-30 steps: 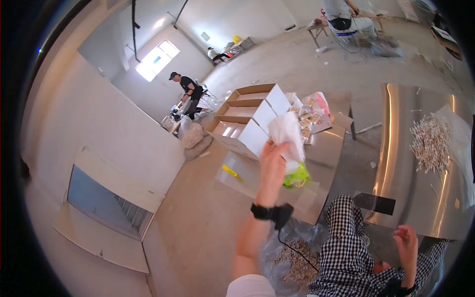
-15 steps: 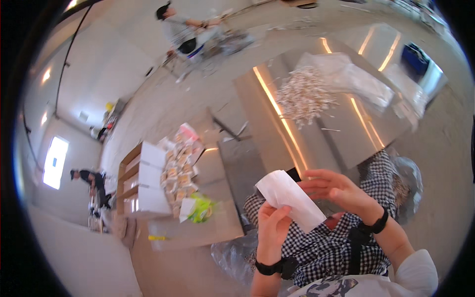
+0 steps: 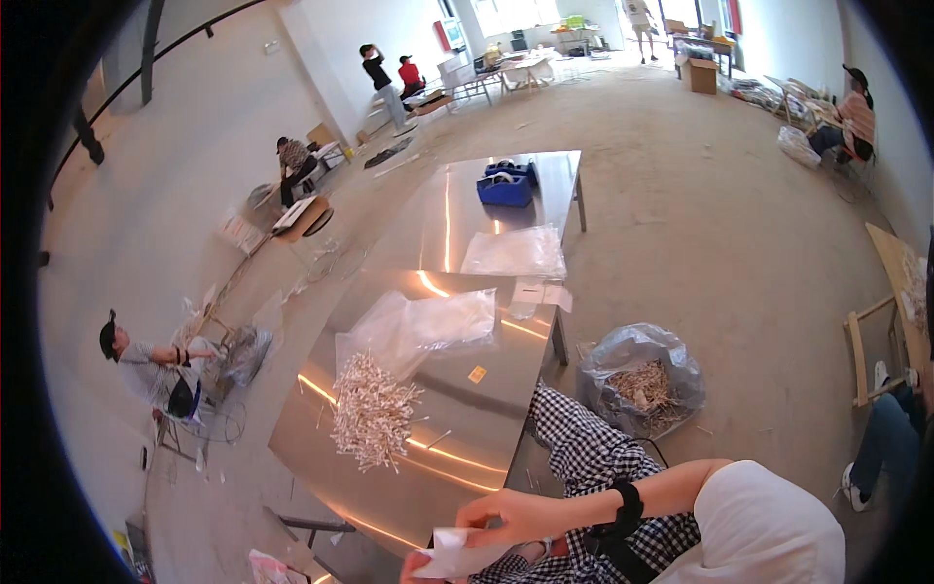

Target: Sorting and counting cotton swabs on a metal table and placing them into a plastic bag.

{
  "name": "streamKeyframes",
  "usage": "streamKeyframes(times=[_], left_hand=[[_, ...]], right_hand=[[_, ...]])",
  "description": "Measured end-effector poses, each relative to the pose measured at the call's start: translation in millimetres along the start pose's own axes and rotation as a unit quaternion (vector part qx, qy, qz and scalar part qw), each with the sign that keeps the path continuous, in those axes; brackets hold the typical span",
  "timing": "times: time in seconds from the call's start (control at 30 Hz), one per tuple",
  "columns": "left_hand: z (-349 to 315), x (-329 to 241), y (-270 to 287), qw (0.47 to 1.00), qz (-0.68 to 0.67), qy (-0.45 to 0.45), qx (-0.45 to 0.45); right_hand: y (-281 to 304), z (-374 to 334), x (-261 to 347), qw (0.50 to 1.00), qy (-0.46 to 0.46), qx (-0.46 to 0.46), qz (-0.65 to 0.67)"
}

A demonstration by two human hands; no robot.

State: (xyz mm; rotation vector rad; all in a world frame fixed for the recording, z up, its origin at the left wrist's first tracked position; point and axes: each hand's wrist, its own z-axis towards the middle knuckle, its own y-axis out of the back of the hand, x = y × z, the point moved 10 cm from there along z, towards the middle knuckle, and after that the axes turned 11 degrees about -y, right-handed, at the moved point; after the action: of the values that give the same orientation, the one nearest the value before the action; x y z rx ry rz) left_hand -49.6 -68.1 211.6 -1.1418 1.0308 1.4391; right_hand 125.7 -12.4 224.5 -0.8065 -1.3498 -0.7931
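At the lower edge, my right hand [image 3: 511, 516] has its fingers closed on a white piece of paper [image 3: 457, 559]. Only part of my left hand [image 3: 416, 566] shows beside the paper's left end, its fingers against it; the rest is cut off by the picture's edge. On the shiny metal table [image 3: 457, 409] ahead lies a heap of cotton swabs [image 3: 375, 414]. Clear plastic bags [image 3: 418, 326] lie behind the heap, and a small yellow card [image 3: 477, 374] rests to its right.
A clear bag of loose sticks [image 3: 644, 380] stands on the floor at right. On the farther metal table are a blue tape dispenser [image 3: 506, 185] and more plastic bags [image 3: 516, 253]. People sit at left and right; a wooden-legged table [image 3: 880, 321] stands at the right edge.
The view has swung right and up, so the white boxes and packets at left are out of sight. My right hand, open beside the paper before, is now closed on it.
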Motion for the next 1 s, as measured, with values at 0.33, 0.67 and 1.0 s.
streamKeyframes(times=[0.33,0.67,1.0], left_hand=[[15.5,-41.5,-16.6,0.956,0.268,-0.084,0.083],[-1.1,-104.6,-16.2,0.989,-0.019,-0.086,-0.115],[-70.6,-163.4,-34.3,0.841,-0.413,-0.337,-0.087]], right_hand=[[-9.1,-9.4,34.3,0.993,0.049,0.007,-0.108],[-7.5,-25.4,106.2,0.956,0.068,0.085,0.273],[-65.0,-112.5,132.9,0.774,0.406,0.071,0.48]])
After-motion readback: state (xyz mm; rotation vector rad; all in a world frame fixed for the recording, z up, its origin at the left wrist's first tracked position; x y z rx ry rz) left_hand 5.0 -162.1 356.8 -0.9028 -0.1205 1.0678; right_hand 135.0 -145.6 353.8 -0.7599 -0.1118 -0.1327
